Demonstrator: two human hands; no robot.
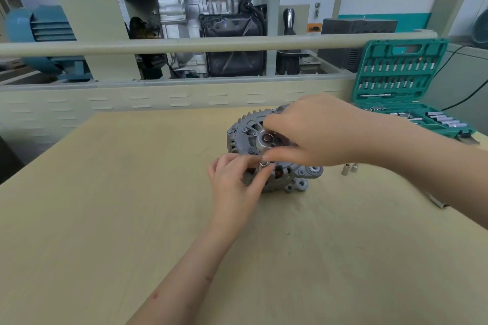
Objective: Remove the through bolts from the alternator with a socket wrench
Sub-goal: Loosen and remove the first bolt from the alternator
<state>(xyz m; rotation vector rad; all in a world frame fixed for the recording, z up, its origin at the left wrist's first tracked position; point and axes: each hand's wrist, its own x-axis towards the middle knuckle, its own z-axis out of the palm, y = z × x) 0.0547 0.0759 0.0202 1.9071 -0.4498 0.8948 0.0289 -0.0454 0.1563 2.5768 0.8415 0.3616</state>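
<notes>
— On the pale wooden tabletop [105,206], what sits at the middle?

— On it rests a grey cast-metal alternator [266,150] with a finned round housing, its flat face turned up toward the camera, mounting ears [303,177] sticking out at its right side.

— And the hands?

— Both are on it. The left hand [235,179] comes in from the near side, fingers curled against the housing's near edge. The right hand [317,132] reaches across from the right and lies over the alternator's top, hiding much of the face.

— Is either one holding anything?

— Between them, at the near rim of the face, sits a small silver cylindrical socket [263,163], open end toward the camera. The left hand's fingertips and the right hand's thumb and forefinger all close in around it and touch it. Which hand bears its weight, I cannot tell. No wrench handle can be made out; the right palm covers that area.

— The bolts themselves?

— A couple of small fastener heads show on the face left of the central hub [266,138]; whether they are the through bolts I cannot tell.

— Anything else about?

— Two small pale metal sockets [349,168] stand on the table just right of the alternator. Farther right lies an open green plastic tool case [401,87], lid upright with rows of bits, more sockets in its tray. Behind the table, past a beige rail [184,45], stands a cutaway engine display [211,26].
</notes>
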